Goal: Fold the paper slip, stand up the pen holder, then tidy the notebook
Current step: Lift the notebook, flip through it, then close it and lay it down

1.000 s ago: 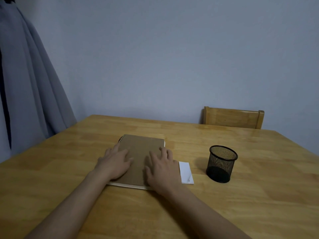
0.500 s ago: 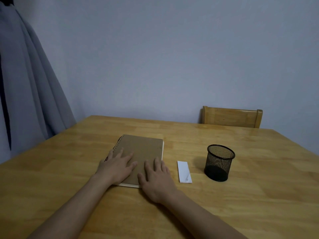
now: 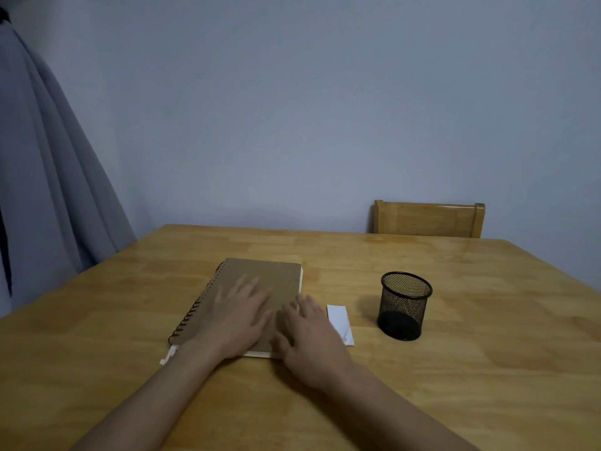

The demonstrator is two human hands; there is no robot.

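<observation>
- Two bare hands lie flat with fingers spread, grasping nothing: the left hand (image 3: 239, 323) rests on the cover of the notebook (image 3: 260, 288), and the right hand (image 3: 310, 340) sits at the book's near right corner, partly on the table (image 3: 455, 385).
- Compared with half a second ago, the left hand has slid further up onto the cover, its fingers blurred, and the right hand now overlaps the left edge of the paper slip (image 3: 340, 323).
- The notebook is closed, with a matte brown card cover, dark spiral binding along its left edge and pale page edges at the right.
- The folded white slip lies flat between notebook and pen holder (image 3: 404, 305).
- The black wire-mesh holder, a round cup, stands upright, apart from the slip.
- Glossy wood planks stretch bare on all sides; a wooden chair back (image 3: 428, 219) rises past the far edge and grey fabric (image 3: 48, 177) hangs at the left.
</observation>
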